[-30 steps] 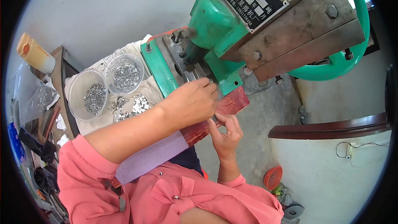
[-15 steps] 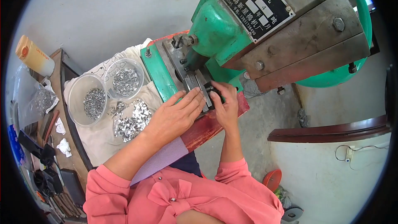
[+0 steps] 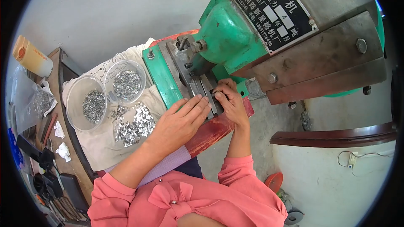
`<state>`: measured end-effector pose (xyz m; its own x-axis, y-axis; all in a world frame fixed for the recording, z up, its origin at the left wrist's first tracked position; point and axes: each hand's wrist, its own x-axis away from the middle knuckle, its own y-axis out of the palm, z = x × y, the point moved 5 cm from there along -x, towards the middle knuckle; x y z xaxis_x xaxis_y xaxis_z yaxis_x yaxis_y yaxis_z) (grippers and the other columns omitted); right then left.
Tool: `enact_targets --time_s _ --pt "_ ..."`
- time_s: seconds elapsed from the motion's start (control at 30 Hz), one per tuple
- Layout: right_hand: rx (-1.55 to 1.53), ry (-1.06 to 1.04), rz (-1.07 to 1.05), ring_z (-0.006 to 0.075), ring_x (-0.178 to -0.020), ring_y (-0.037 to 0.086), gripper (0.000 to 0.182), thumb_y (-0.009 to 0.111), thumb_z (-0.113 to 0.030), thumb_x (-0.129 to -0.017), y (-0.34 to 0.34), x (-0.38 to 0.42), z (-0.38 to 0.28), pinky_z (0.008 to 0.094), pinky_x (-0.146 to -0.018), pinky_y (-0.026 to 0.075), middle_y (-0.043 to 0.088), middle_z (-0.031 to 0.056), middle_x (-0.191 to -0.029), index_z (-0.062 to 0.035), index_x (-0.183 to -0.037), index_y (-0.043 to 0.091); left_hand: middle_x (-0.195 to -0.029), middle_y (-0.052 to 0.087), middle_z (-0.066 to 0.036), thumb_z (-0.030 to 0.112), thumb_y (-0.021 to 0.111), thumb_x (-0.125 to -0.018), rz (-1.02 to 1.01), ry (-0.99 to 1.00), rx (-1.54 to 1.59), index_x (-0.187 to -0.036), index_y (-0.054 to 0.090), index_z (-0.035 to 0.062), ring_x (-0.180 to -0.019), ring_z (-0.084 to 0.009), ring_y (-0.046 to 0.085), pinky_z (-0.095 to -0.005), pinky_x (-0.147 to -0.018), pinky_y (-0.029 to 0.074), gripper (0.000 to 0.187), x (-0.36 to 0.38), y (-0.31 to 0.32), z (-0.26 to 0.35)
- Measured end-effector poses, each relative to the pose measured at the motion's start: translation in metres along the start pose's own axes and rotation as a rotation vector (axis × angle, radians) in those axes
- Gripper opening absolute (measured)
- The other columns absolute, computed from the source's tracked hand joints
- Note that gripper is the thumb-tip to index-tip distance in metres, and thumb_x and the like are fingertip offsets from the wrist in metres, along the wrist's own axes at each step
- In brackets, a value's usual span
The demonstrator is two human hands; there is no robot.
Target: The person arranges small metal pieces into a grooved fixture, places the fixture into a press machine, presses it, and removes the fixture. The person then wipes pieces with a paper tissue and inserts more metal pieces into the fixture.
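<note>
My left hand (image 3: pixel 183 117) lies flat with fingers stretched out, its fingertips on the near end of the steel die (image 3: pixel 195 88) on the green press (image 3: pixel 225 31). On the die's right side, my right hand (image 3: pixel 231 103) has its fingers curled around a small black part (image 3: pixel 213 94), mostly hidden by them. Above the far end of the die stands the dark round ram (image 3: pixel 202 64). To the left, a plastic tub of small metal pieces (image 3: pixel 94 106), a second tub of shiny pieces (image 3: pixel 127 85) and a loose pile of flat silvery bits (image 3: pixel 135 126) rest on a cloth.
The press stands on a worn red bench (image 3: pixel 210 134). A wooden table (image 3: pixel 80 168) at the left bears a yellow-topped bottle (image 3: pixel 33 56), a plastic bag (image 3: pixel 31 101) and several dark tools. A red bowl (image 3: pixel 274 181) is on the floor at right.
My right hand's fingers have curled further around the black part, which showed more before. My left hand stays almost in place on the die. The view has shifted slightly.
</note>
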<state>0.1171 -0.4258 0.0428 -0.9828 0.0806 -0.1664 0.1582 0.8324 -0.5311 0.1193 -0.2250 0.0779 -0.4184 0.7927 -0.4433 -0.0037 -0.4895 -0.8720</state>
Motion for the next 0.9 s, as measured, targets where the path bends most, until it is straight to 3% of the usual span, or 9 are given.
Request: enact_targets --time_s 0.2,0.3,0.37,0.43,0.47,0.53,0.6,0.77,0.9 --pt "0.035 -0.015 0.066 0.0285 -0.109 0.049 0.021 0.065 -0.025 -0.095 0.002 0.005 -0.005 0.0389 -0.097 0.039 0.059 0.0122 -0.109 -0.0051 -0.096 0.07 -0.141 0.053 -0.01 0.013 0.061 -0.087 0.026 -0.046 0.173 -0.138 0.054 0.0039 -0.133 -0.0252 0.051 -0.0401 -0.108 0.041 0.052 0.005 0.007 -0.001" --pt "0.014 -0.011 0.157 0.0275 -0.115 0.051 0.026 0.066 -0.021 -0.094 0.0 0.018 -0.008 0.0387 -0.102 0.04 0.061 0.0125 -0.111 -0.0012 -0.11 0.068 -0.144 0.049 -0.015 0.008 0.073 -0.078 0.153 -0.226 0.426 -0.144 0.047 0.0028 -0.134 -0.0323 0.048 -0.0431 -0.109 0.04 0.071 0.011 0.004 -0.005" --pt "0.103 -0.165 0.629 0.0217 -0.114 0.053 0.031 0.059 -0.019 -0.098 -0.027 0.036 -0.011 0.0316 -0.096 0.043 0.058 0.0105 -0.122 0.0016 -0.122 0.061 -0.145 0.044 -0.02 0.004 0.082 -0.068 0.261 -0.416 0.553 -0.149 0.038 0.0009 -0.133 -0.0399 0.045 -0.0457 -0.111 0.038 0.091 0.016 0.01 -0.014" --pt "0.268 -0.326 1.176 0.0218 -0.12 0.051 0.044 0.054 -0.019 -0.101 -0.06 0.054 -0.032 0.032 -0.098 0.044 0.051 0.0129 -0.134 0.0024 -0.138 0.046 -0.147 0.039 -0.024 0.006 0.085 -0.068 0.238 -0.443 0.586 -0.151 0.031 -0.0003 -0.134 -0.0431 0.041 -0.0465 -0.113 0.036 0.1 0.017 0.017 -0.019" --pt "0.435 -0.397 1.184 0.0266 -0.128 0.048 0.052 0.049 -0.026 -0.104 -0.089 0.06 -0.04 0.039 -0.104 0.042 0.044 0.0162 -0.142 0.0015 -0.147 0.036 -0.147 0.038 -0.024 0.007 0.085 -0.067 0.226 -0.467 0.601 -0.151 0.029 -0.001 -0.134 -0.043 0.04 -0.0465 -0.114 0.035 0.101 0.015 0.019 -0.021" --pt "0.346 -0.392 1.419 0.0313 -0.131 0.047 0.059 0.049 -0.036 -0.105 -0.145 0.071 -0.055 0.0451 -0.108 0.04 0.043 0.0171 -0.143 0.0006 -0.148 0.035 -0.148 0.037 -0.024 0.008 0.085 -0.067 0.217 -0.493 0.616 -0.152 0.027 -0.0017 -0.135 -0.0428 0.039 -0.0464 -0.114 0.034 0.103 0.013 0.023 -0.026" --pt "-0.025 -0.58 1.244 0.0316 -0.128 0.049 0.066 0.05 -0.046 -0.103 -0.175 0.04 -0.089 0.0471 -0.108 0.041 0.043 0.0164 -0.146 0.0003 -0.148 0.035 -0.149 0.033 -0.024 0.01 0.086 -0.065 0.179 -0.478 0.618 -0.152 0.025 -0.0022 -0.136 -0.043 0.037 -0.0466 -0.115 0.033 0.107 0.01 0.029 -0.027" --pt "0.132 -0.403 1.243 0.0277 -0.119 0.056 0.064 0.053 -0.045 -0.102 -0.258 0.03 -0.079 0.0419 -0.101 0.048 0.05 0.0151 -0.141 0.0013 -0.145 0.04 -0.149 0.034 -0.023 0.017 0.086 -0.063 0.199 -0.475 0.628 -0.147 0.031 -0.0037 -0.134 -0.0429 0.038 -0.0489 -0.114 0.033 0.103 0.008 0.032 -0.032" --pt "0.199 -0.409 1.263 0.0242 -0.107 0.062 0.055 0.057 -0.035 -0.102 -0.259 0.027 -0.088 0.0374 -0.092 0.053 0.058 0.0136 -0.131 0.0026 -0.141 0.045 -0.146 0.037 -0.021 0.02 0.085 -0.058 0.226 -0.51 0.601 -0.141 0.038 -0.003 -0.131 -0.0414 0.04 -0.048 -0.112 0.035 0.098 0.006 0.033 -0.036"
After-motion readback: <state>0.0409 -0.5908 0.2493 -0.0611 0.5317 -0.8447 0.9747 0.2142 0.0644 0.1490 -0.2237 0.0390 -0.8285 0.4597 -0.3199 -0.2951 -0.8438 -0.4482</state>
